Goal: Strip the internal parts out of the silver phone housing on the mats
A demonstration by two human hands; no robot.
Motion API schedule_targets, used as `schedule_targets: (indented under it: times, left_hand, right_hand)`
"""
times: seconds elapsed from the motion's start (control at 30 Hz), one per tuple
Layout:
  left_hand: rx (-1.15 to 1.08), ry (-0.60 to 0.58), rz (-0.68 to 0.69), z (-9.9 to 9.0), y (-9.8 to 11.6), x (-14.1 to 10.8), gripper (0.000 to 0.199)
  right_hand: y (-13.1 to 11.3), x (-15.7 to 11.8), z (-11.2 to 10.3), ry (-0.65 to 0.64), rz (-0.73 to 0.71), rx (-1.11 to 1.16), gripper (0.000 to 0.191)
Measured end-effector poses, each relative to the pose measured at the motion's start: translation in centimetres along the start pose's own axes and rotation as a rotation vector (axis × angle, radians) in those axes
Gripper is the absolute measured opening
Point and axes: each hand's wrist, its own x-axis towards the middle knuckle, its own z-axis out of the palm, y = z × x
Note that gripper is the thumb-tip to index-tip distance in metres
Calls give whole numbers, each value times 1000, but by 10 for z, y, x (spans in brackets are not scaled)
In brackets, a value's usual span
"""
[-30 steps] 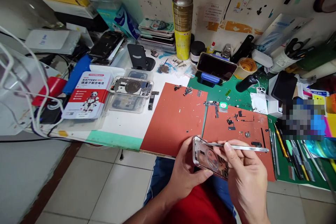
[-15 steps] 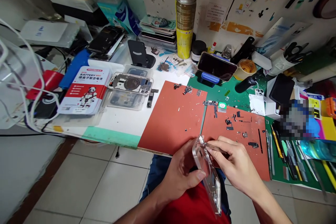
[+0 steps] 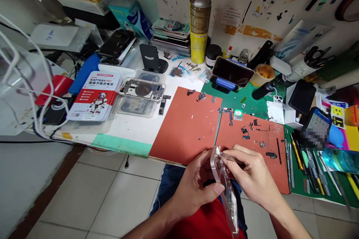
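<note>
Silver phone frame sits gripped in your left hand; your right hand pinches what look like tweezers at its edge.

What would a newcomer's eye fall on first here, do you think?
In front, the left hand grips a phone housing, the right hand holding a slim metal tool against it. Behind them lie two orange-red repair mats strewn with small parts, and a tall yellow-and-gold spray can stands by the wall.
</note>
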Motion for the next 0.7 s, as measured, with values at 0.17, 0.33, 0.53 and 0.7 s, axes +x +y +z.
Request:
schedule_targets:
  times: [0.17, 0.33, 0.53, 0.7]
  left_hand:
    - [10, 7, 6, 1, 1, -1, 65]
    - [2, 13, -23, 5, 7, 0, 59]
    - [-16, 54, -49, 4, 5, -2, 57]
    - [-260, 169, -219, -3, 4, -11, 58]
  right_hand:
    - [-1, -1, 1, 3, -25, 0, 26]
    - [-2, -2, 0, -9, -5, 27, 28]
    - [0, -7, -5, -3, 145, 128, 34]
    - [11, -36, -12, 250, 220, 244, 31]
